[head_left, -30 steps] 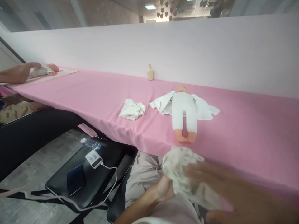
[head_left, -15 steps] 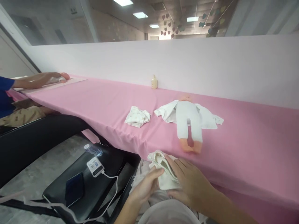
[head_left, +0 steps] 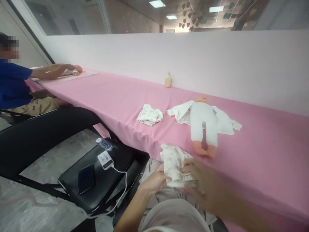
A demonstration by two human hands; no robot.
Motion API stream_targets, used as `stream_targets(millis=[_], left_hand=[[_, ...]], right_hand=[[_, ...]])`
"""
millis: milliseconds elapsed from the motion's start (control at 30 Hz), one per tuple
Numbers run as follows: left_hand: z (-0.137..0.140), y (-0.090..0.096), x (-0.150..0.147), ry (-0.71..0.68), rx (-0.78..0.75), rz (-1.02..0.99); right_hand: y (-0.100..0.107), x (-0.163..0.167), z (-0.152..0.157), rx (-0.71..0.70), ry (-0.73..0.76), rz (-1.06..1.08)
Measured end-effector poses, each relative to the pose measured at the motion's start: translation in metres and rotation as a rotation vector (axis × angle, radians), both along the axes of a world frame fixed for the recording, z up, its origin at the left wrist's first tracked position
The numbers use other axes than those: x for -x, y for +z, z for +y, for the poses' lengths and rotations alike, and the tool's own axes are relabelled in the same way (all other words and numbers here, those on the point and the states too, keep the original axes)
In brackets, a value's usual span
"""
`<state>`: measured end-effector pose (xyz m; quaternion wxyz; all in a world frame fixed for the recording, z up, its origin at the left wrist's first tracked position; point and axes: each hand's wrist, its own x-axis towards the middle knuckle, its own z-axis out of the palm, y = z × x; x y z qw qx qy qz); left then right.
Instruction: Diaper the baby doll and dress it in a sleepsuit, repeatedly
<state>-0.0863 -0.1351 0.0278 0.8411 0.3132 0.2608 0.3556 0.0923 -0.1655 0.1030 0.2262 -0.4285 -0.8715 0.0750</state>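
Note:
Over my lap, at the edge of the table, is a small bunched white baby garment [head_left: 172,158] with a faint print. My left hand [head_left: 155,180] grips its lower left side, thumb on top. My right hand [head_left: 195,174], blurred by motion, has its fingers curled on the garment's right side. Just beyond lies a doll [head_left: 204,119] on its back, in a white body suit with bare orange feet towards me. A white long-sleeved top [head_left: 225,120] is spread beneath the doll. To the left sits a folded white printed cloth [head_left: 150,115].
A pink cloth covers the long table [head_left: 120,96]. A pale bottle [head_left: 168,80] stands by the wall. On the black chair [head_left: 72,175] at left are a phone [head_left: 86,179], a white cabled device [head_left: 105,160] and a clear bottle [head_left: 104,144]. A person in blue [head_left: 14,80] works further left.
The garment in my hands has been turned, its printed side now showing where a plain cream folded side faced up before. My view has swung slightly left, bringing more of the other person in.

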Motion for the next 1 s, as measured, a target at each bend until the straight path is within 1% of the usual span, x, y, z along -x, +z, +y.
stream_targets(millis=[33, 100, 133, 167, 200, 267, 333, 400, 433, 533, 600, 667, 700, 733, 767, 867, 900, 933, 1000], left_hand=[[0.000, 0.001, 0.001, -0.045, -0.025, -0.062], [-0.001, 0.002, 0.002, -0.131, -0.073, -0.192], [-0.001, 0.003, 0.002, -0.154, -0.093, -0.247], [0.000, 0.004, 0.002, -0.159, -0.111, -0.286], [0.001, 0.005, 0.002, -0.163, -0.127, -0.316], [0.004, 0.006, 0.005, -0.204, -0.139, -0.361], [0.009, 0.005, 0.010, -0.283, -0.150, -0.402], [0.013, 0.002, 0.016, -0.326, -0.154, -0.448], [0.015, 0.000, 0.017, -0.321, -0.152, -0.470], [0.016, -0.006, 0.014, -0.226, -0.119, -0.492], [0.015, -0.009, 0.007, -0.157, -0.087, -0.447], [0.014, -0.009, -0.001, -0.095, -0.051, -0.375], [0.013, -0.009, -0.004, -0.070, -0.033, -0.339], [0.012, -0.008, -0.007, -0.045, -0.018, -0.309], [0.011, -0.007, -0.009, -0.023, -0.010, -0.282], [0.009, -0.006, -0.014, 0.022, -0.026, -0.223], [0.009, -0.007, -0.015, 0.028, -0.035, -0.205], [0.009, -0.008, -0.017, 0.030, -0.036, -0.190], [0.009, -0.012, -0.021, 0.028, -0.014, -0.166]], right_hand=[[-0.011, 0.005, -0.007, -0.068, 0.010, -0.054], [-0.031, 0.011, -0.014, -0.243, -0.043, -0.133], [-0.037, 0.011, -0.014, -0.275, -0.060, -0.160], [-0.039, 0.010, -0.011, -0.271, -0.066, -0.175], [-0.037, 0.007, -0.006, -0.220, -0.057, -0.180], [-0.021, 0.000, 0.014, -0.047, -0.008, -0.155], [0.008, -0.004, 0.045, 0.115, 0.043, -0.114], [0.040, -0.002, 0.086, 0.164, 0.025, -0.080], [0.055, 0.001, 0.110, 0.157, -0.015, -0.082], [0.091, 0.019, 0.190, -0.007, -0.177, -0.106], [0.105, 0.035, 0.242, -0.110, -0.299, -0.119], [0.110, 0.053, 0.287, -0.185, -0.389, -0.110], [0.109, 0.063, 0.305, -0.213, -0.405, -0.105], [0.106, 0.071, 0.321, -0.209, -0.396, -0.105], [0.102, 0.079, 0.333, -0.158, -0.360, -0.121], [0.079, 0.087, 0.358, 0.106, -0.209, -0.236], [0.070, 0.083, 0.364, 0.164, -0.194, -0.265], [0.061, 0.075, 0.368, 0.190, -0.212, -0.280], [0.044, 0.049, 0.373, 0.171, -0.324, -0.275]])
